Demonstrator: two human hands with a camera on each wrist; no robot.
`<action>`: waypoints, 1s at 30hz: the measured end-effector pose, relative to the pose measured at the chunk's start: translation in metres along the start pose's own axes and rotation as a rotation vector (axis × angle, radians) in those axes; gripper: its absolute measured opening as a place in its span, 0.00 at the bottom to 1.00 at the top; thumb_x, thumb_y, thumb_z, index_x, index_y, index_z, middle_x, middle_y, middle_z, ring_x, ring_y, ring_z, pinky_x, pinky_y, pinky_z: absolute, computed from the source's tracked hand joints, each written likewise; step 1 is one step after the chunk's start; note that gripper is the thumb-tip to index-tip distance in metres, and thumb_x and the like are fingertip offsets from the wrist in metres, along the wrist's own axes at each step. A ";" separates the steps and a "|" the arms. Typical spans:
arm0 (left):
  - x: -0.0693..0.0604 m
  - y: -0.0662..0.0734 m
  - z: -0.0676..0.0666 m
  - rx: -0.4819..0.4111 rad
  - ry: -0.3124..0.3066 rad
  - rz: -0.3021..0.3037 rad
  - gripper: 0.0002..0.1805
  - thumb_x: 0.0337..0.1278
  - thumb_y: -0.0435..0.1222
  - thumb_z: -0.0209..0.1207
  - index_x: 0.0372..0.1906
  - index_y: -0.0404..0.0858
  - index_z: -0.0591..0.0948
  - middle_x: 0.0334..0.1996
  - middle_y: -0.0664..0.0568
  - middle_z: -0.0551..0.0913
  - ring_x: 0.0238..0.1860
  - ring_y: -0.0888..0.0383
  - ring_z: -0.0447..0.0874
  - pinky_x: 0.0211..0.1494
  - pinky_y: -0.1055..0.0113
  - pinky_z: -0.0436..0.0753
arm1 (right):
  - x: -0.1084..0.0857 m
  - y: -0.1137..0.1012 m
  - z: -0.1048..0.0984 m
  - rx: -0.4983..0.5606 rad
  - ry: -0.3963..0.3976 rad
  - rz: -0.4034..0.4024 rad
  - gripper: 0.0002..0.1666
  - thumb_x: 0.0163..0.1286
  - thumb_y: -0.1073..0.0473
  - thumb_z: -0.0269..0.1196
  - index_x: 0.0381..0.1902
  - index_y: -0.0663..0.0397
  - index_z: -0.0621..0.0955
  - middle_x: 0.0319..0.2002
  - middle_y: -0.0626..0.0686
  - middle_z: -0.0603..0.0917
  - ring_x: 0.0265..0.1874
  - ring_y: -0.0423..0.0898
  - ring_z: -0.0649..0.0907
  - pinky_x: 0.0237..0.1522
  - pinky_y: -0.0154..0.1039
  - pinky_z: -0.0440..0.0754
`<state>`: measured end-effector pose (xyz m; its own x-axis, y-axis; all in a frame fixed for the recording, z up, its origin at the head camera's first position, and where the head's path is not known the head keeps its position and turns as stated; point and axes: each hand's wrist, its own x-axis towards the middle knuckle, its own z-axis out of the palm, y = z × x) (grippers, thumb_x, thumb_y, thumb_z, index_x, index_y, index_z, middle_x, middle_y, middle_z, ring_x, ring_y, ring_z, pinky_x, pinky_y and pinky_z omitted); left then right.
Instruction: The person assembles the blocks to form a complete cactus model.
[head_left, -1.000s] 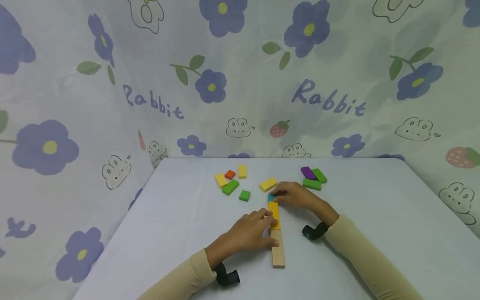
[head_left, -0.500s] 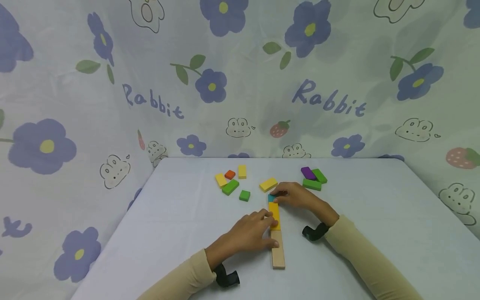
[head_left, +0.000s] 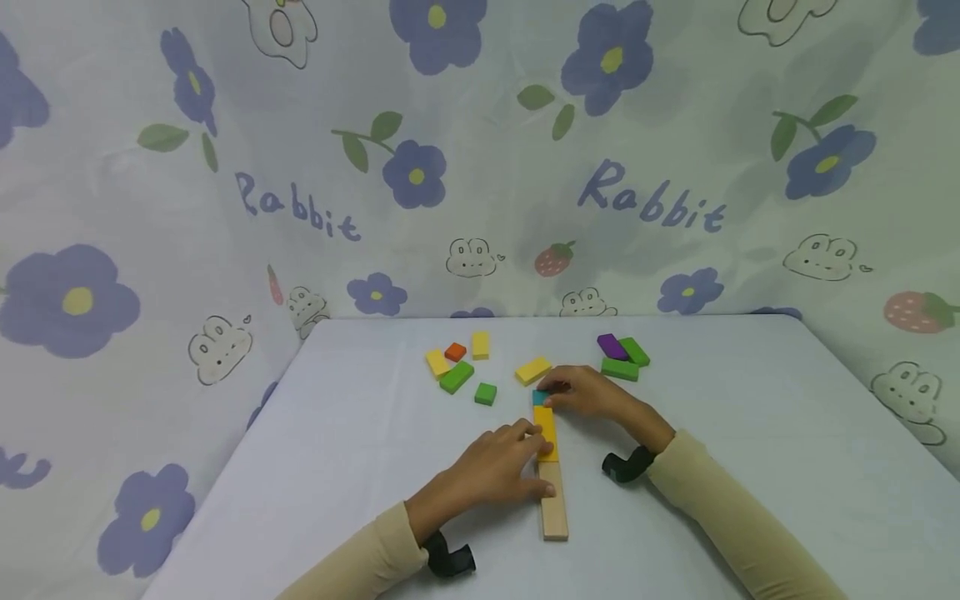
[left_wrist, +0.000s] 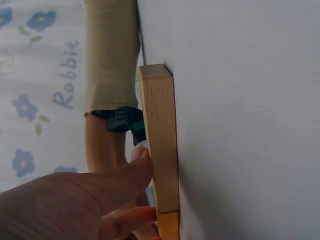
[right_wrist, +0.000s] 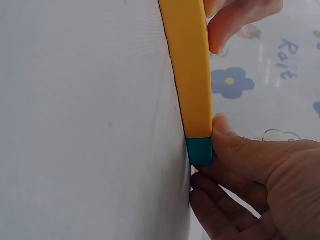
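A row of blocks runs away from me in the head view: a plain wooden block (head_left: 554,518) nearest, an orange-yellow block (head_left: 545,415) in the middle, a teal block (head_left: 538,398) at the far end. They lie end to end. My left hand (head_left: 491,467) rests its thumb on the wooden block and its fingertips on the orange-yellow one. My right hand (head_left: 592,393) pinches the teal block, thumb near the seam (right_wrist: 199,138) with the orange-yellow block and fingers around the far end. The right fingers partly hide the teal block in the head view.
Beyond the row lie loose blocks: a pale yellow block (head_left: 533,371), a small green block (head_left: 486,394), and a left cluster with a longer green block (head_left: 457,377) and an orange block (head_left: 455,352). A purple block (head_left: 612,347) lies at the right with green blocks.
The head view has shifted slightly, so everything sits a little further left. Both hands and the row of blocks keep their places.
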<state>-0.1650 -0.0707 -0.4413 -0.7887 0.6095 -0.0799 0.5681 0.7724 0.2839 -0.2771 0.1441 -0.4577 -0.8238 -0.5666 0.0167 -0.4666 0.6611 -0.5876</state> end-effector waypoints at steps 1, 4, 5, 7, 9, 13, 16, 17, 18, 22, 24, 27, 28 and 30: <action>-0.001 -0.001 0.001 0.004 0.002 0.000 0.30 0.56 0.62 0.63 0.62 0.55 0.79 0.65 0.57 0.74 0.60 0.57 0.77 0.58 0.59 0.79 | 0.000 0.000 0.001 -0.001 -0.003 0.003 0.16 0.69 0.53 0.67 0.53 0.47 0.84 0.51 0.47 0.86 0.51 0.45 0.82 0.61 0.49 0.80; -0.003 -0.002 0.002 0.005 0.018 0.007 0.31 0.57 0.63 0.62 0.62 0.55 0.79 0.65 0.57 0.74 0.60 0.57 0.77 0.58 0.59 0.79 | 0.000 -0.003 0.002 -0.009 -0.005 -0.004 0.15 0.69 0.54 0.67 0.53 0.47 0.84 0.50 0.47 0.86 0.51 0.45 0.82 0.61 0.48 0.80; -0.004 -0.002 0.003 0.003 0.025 0.011 0.31 0.57 0.63 0.62 0.62 0.55 0.79 0.65 0.56 0.74 0.60 0.57 0.77 0.58 0.59 0.79 | 0.000 -0.004 0.002 -0.013 -0.005 -0.014 0.15 0.69 0.54 0.67 0.53 0.47 0.84 0.50 0.46 0.86 0.50 0.44 0.82 0.60 0.48 0.80; -0.005 -0.003 0.003 -0.001 0.036 0.016 0.31 0.57 0.63 0.62 0.63 0.55 0.78 0.65 0.56 0.74 0.60 0.56 0.77 0.58 0.58 0.79 | 0.000 -0.006 0.002 -0.022 0.000 -0.033 0.15 0.69 0.54 0.67 0.52 0.48 0.84 0.49 0.46 0.85 0.49 0.44 0.81 0.59 0.47 0.81; -0.006 -0.003 0.003 -0.014 0.039 0.018 0.31 0.58 0.63 0.62 0.63 0.55 0.78 0.65 0.56 0.74 0.61 0.56 0.76 0.58 0.57 0.79 | -0.001 -0.008 0.001 -0.037 0.007 -0.049 0.15 0.69 0.54 0.67 0.52 0.48 0.85 0.47 0.47 0.84 0.47 0.43 0.81 0.57 0.46 0.82; -0.005 -0.004 0.003 -0.026 0.036 0.027 0.31 0.59 0.62 0.61 0.64 0.55 0.78 0.66 0.55 0.73 0.63 0.55 0.76 0.60 0.56 0.78 | -0.002 -0.009 0.001 -0.063 0.019 -0.048 0.14 0.69 0.55 0.67 0.51 0.50 0.85 0.45 0.47 0.83 0.44 0.41 0.79 0.55 0.44 0.82; -0.005 -0.004 0.004 -0.021 0.032 0.031 0.31 0.60 0.63 0.60 0.64 0.55 0.77 0.67 0.55 0.72 0.63 0.55 0.76 0.60 0.56 0.78 | -0.003 -0.009 0.001 -0.078 0.022 -0.043 0.14 0.69 0.55 0.67 0.51 0.50 0.85 0.44 0.47 0.83 0.43 0.41 0.79 0.54 0.43 0.82; -0.004 -0.004 0.004 -0.016 0.031 0.031 0.31 0.60 0.63 0.60 0.64 0.55 0.77 0.68 0.55 0.72 0.63 0.55 0.76 0.60 0.56 0.78 | -0.003 -0.009 0.001 -0.081 0.023 -0.043 0.14 0.69 0.55 0.67 0.51 0.50 0.85 0.44 0.47 0.83 0.43 0.41 0.79 0.54 0.43 0.82; -0.004 -0.004 0.004 -0.013 0.030 0.029 0.31 0.60 0.63 0.60 0.64 0.55 0.77 0.68 0.55 0.72 0.63 0.55 0.76 0.60 0.56 0.78 | -0.003 -0.008 0.001 -0.080 0.023 -0.045 0.14 0.69 0.55 0.67 0.51 0.50 0.85 0.44 0.47 0.83 0.43 0.41 0.79 0.54 0.43 0.82; -0.004 -0.003 0.004 -0.011 0.021 0.023 0.30 0.60 0.63 0.60 0.64 0.55 0.77 0.68 0.55 0.72 0.64 0.55 0.75 0.61 0.56 0.78 | -0.003 -0.008 0.001 -0.082 0.022 -0.050 0.14 0.69 0.56 0.67 0.51 0.51 0.85 0.44 0.47 0.83 0.43 0.41 0.79 0.54 0.42 0.82; -0.004 -0.003 0.004 -0.014 0.019 0.022 0.30 0.60 0.63 0.60 0.64 0.55 0.77 0.68 0.55 0.72 0.64 0.55 0.75 0.61 0.56 0.78 | -0.003 -0.008 0.001 -0.086 0.021 -0.055 0.14 0.68 0.56 0.67 0.51 0.51 0.85 0.44 0.47 0.84 0.42 0.41 0.79 0.53 0.42 0.82; -0.004 -0.003 0.004 -0.014 0.022 0.022 0.30 0.60 0.62 0.60 0.64 0.55 0.77 0.68 0.55 0.72 0.64 0.55 0.75 0.60 0.56 0.78 | -0.004 -0.009 0.001 -0.091 0.021 -0.067 0.15 0.68 0.56 0.67 0.51 0.52 0.85 0.44 0.48 0.84 0.42 0.41 0.79 0.53 0.41 0.82; -0.004 -0.002 0.004 -0.015 0.023 0.022 0.30 0.60 0.62 0.60 0.64 0.55 0.78 0.68 0.55 0.72 0.64 0.55 0.75 0.60 0.57 0.78 | -0.004 -0.009 0.001 -0.093 0.023 -0.072 0.15 0.68 0.56 0.67 0.51 0.53 0.85 0.45 0.48 0.83 0.42 0.41 0.79 0.52 0.41 0.83; -0.004 -0.002 0.005 -0.013 0.021 0.021 0.30 0.60 0.62 0.60 0.64 0.55 0.77 0.67 0.55 0.72 0.64 0.55 0.75 0.60 0.57 0.78 | -0.005 -0.009 0.000 -0.092 0.031 -0.078 0.15 0.68 0.55 0.67 0.51 0.53 0.85 0.45 0.48 0.83 0.43 0.42 0.80 0.52 0.41 0.83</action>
<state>-0.1618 -0.0739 -0.4465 -0.7813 0.6219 -0.0534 0.5819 0.7566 0.2981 -0.2688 0.1404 -0.4524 -0.7931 -0.6030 0.0854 -0.5557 0.6590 -0.5069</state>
